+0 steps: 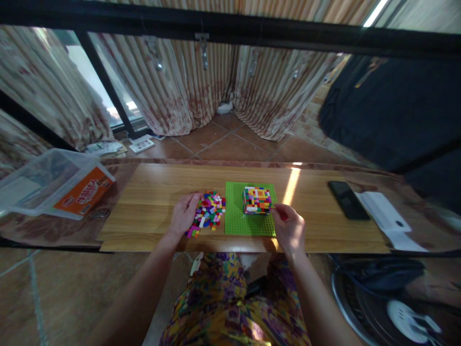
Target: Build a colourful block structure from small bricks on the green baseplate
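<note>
A block built of many-coloured toy bricks (257, 200) stands on a green baseplate (234, 216). To its left, a heap of loose toy bricks (209, 211) lies spread on the wooden board. My left hand (183, 213) rests at the heap's left edge, fingers apart and curved against the bricks, with nothing visibly held. At the right edge of the baseplate, my right hand (289, 225) has its thumb and forefinger pinched close to the lower right corner of the built block. Whatever is between those fingertips is too small to make out.
A clear plastic box (54, 180) with an orange label stands on the left end of the table. Towards the right lie a black phone (348, 200) and a white box (383, 214). The wooden board's front edge (230, 245) runs just above my lap.
</note>
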Motion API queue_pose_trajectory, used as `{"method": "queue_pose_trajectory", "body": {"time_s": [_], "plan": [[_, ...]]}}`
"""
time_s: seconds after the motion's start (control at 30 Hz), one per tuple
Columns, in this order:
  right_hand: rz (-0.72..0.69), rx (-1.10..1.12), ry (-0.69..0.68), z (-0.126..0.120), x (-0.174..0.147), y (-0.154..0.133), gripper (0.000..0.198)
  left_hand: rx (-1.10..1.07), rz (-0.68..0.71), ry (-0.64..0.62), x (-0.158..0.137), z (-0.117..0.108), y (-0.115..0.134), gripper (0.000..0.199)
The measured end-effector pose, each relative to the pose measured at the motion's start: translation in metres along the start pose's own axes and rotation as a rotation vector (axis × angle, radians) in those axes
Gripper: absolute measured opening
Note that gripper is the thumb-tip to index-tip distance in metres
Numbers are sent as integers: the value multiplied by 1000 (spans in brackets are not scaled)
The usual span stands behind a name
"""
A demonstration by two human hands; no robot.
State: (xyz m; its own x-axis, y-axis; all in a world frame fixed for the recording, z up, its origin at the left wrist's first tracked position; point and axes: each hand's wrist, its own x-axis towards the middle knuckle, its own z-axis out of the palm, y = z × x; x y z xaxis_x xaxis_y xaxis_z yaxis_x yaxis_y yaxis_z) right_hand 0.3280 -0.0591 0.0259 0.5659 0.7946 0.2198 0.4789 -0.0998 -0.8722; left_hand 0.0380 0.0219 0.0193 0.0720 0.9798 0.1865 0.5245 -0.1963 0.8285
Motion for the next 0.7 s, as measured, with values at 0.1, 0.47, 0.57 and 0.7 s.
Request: {"method": "queue_pose_trajectory", "body": {"time_s": [0.1, 0.47, 0.57, 0.7], "plan": [[-58, -48, 19, 2, -2, -4, 21, -2, -11, 7, 0, 0, 0, 45], [-225, -295, -21, 5, -1, -18, 27, -3, -13, 10, 0, 2, -4, 44], [-200, -261, -16, 5, -1, -16, 28, 0, -9, 9, -1, 2, -3, 43], [-112, -170, 3, 6, 2, -15, 25, 5, -2, 11, 0, 2, -4, 44]]}}
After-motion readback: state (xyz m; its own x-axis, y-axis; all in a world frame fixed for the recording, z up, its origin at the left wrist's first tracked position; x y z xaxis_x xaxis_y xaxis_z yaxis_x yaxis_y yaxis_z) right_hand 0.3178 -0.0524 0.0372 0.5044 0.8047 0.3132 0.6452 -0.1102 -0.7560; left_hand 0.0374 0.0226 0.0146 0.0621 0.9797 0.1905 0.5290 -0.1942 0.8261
